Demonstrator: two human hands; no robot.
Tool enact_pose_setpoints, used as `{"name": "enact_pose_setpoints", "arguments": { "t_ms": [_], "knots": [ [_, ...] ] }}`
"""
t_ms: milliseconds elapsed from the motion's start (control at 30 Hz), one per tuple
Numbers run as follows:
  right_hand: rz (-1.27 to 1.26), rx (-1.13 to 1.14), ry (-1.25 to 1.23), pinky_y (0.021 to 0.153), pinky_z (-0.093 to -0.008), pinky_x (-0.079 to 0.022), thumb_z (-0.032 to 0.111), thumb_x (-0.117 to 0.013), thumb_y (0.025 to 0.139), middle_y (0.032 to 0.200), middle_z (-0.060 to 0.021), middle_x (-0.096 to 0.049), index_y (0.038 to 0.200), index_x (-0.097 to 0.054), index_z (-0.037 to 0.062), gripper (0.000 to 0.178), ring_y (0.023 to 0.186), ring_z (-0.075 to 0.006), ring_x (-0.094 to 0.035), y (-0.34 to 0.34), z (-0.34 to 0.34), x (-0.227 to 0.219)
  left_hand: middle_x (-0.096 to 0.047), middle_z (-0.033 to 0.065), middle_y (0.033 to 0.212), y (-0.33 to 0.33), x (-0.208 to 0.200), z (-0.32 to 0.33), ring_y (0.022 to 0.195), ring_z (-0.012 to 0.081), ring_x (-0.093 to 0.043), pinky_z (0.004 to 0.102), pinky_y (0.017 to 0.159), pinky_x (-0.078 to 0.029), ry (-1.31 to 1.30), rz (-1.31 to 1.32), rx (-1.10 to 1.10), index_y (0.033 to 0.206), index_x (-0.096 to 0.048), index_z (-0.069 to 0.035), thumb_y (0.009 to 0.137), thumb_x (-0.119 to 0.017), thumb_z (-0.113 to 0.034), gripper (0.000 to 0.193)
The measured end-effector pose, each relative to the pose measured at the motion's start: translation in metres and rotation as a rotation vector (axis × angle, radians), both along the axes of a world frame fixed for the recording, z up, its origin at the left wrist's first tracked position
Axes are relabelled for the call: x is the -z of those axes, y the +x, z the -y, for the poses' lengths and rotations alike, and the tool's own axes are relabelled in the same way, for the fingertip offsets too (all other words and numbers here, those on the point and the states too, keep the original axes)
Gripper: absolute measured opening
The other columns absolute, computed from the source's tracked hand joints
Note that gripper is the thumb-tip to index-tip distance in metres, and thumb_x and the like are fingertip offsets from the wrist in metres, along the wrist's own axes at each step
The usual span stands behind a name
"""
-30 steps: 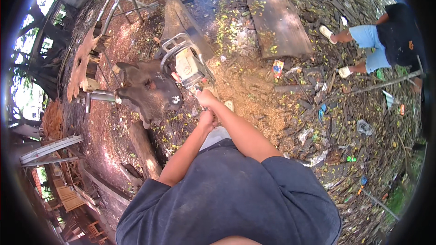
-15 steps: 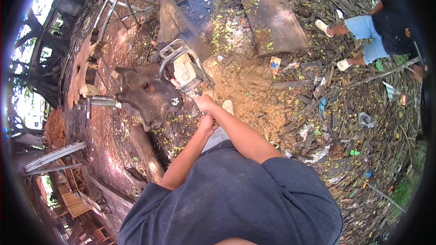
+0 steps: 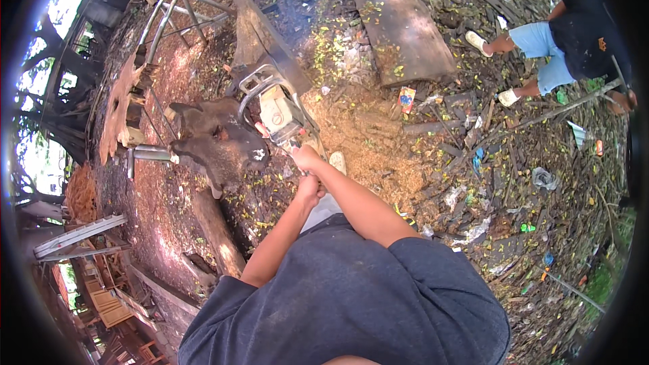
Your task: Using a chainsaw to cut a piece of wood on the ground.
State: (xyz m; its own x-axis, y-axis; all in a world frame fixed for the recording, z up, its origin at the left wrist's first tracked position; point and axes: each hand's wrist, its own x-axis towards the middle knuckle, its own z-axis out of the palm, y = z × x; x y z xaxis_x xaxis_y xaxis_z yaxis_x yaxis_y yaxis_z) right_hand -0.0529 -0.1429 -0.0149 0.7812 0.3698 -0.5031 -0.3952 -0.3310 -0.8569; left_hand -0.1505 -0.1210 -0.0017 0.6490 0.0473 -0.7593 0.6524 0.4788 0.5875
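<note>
A chainsaw with a white, worn body [image 3: 276,112] and a metal loop handle is tilted in front of me, beside a dark, irregular wood slab [image 3: 226,138]. My right hand [image 3: 306,157] is closed around the rear end of the saw. Just below it, my left hand [image 3: 309,189] is also closed, with its fingers wrapped at the same rear end; exactly which part it grips is hidden. The guide bar cannot be made out clearly. Sawdust [image 3: 372,138] covers the ground right of the saw.
A long plank [image 3: 402,23] lies ahead, and a narrower board [image 3: 260,34] stands beyond the saw. Another person [image 3: 574,40] is at the right, near a long pole [image 3: 554,118]. At left are a metal frame [image 3: 162,23] and a log [image 3: 220,230]. Litter and wood scraps cover the ground.
The chainsaw has shifted slightly toward me, its loop handle now lower in the view. Both hands keep their grip. The other person has barely moved.
</note>
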Motion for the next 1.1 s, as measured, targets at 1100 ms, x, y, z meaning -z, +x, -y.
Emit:
{"name": "enact_pose_setpoints", "arguments": {
  "t_ms": [1100],
  "knots": [
    [-0.085,-0.062,-0.041,0.078,-0.0485,-0.049,0.037,-0.041,0.094,0.079,-0.0307,-0.064,0.084,-0.066,-0.0088,0.053,0.083,-0.0423,-0.065,-0.027,0.016,-0.010,-0.040,-0.0038,0.057,-0.027,0.001,0.014,0.042,0.0070,-0.031,0.0245,0.037,-0.022,0.078,-0.014,-0.010,0.075,-0.047,-0.014,0.093,-0.048,-0.021,0.019]
  ]
}}
